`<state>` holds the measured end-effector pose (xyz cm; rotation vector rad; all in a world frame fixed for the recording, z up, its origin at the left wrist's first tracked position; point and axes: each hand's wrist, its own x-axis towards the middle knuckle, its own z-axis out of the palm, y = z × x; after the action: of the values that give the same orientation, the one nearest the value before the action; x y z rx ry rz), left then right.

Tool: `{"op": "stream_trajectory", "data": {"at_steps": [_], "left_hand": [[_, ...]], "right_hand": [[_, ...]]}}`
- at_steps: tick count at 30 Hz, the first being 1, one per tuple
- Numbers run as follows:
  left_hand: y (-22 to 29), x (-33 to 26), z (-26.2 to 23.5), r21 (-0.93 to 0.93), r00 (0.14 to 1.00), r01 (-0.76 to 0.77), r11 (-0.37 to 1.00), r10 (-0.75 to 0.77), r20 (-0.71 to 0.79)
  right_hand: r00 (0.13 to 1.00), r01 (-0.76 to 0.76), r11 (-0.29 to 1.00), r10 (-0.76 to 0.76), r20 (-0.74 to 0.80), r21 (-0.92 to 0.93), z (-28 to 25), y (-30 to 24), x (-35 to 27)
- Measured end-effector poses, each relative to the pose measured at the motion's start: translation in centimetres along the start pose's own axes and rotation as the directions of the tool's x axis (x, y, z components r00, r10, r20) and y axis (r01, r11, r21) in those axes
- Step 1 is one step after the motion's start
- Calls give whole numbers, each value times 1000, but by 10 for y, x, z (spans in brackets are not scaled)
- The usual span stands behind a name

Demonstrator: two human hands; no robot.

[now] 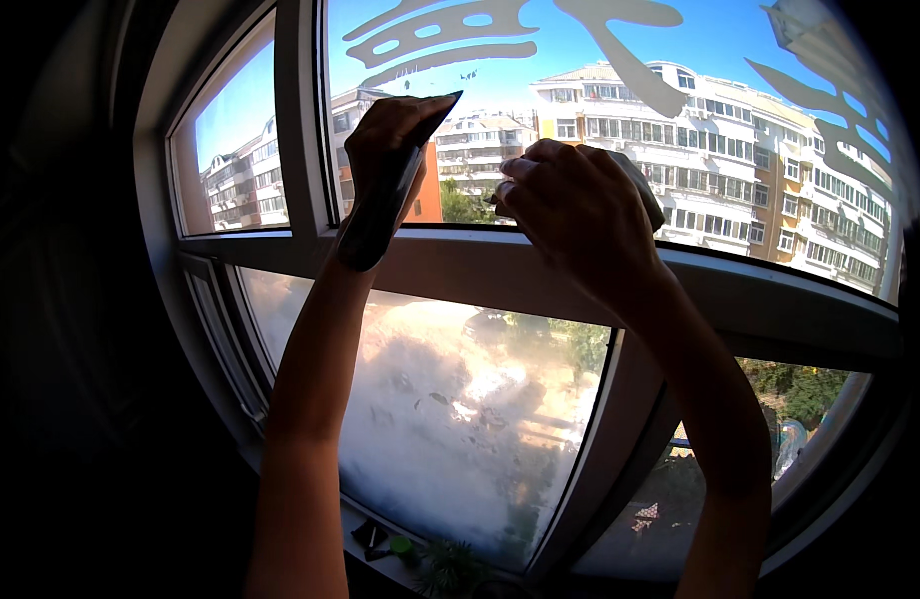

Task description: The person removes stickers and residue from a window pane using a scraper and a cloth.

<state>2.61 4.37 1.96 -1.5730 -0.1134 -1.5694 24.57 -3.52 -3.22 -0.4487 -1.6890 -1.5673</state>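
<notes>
Both hands up at the window pane [580,40], approx. level w/ the bottom edge of the upper glass. Left hand [388,135] is wrapped tight round a dark scraper [385,195]; handle runs down past the wrist, blade tip points up-right and sits against the glass. Right hand [578,205] is curled closed on a grey cloth [644,190], which pokes out behind the knuckles, right by the glass just above the window frame [759,290]. Hands are near each other but apart. White cut-out stickers [450,40] spread across the top of the pane; apartment blocks [719,120] show outside. Lower pane [460,419] looks frosted/cloudy. On the sill [370,514] at bottom: a few small bits incl. a green cap [402,546]; too small to tell more.
</notes>
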Motion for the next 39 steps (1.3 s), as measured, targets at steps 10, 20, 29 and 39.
{"op": "stream_trajectory", "data": {"at_steps": [10, 20, 29, 39], "left_hand": [[0, 2, 2, -3, 1000, -7, 1000, 7, -2], [11, -4, 2, -47, 998, -56, 997, 56, -1], [16, 3, -7, -93, 998, -15, 996, 21, 63], [20, -79, -39, -283, 699, 621, 731, -680, -222]], "right_hand": [[998, 26, 999, -23, 58, -40, -2, -2, 1], [997, 40, 998, -37, 69, -47, -3, -3, 1], [993, -118, 977, 113, 36, 175, -8, -5, 5], [892, -339, 933, 360, -275, 124, 40, 39, 88]]}}
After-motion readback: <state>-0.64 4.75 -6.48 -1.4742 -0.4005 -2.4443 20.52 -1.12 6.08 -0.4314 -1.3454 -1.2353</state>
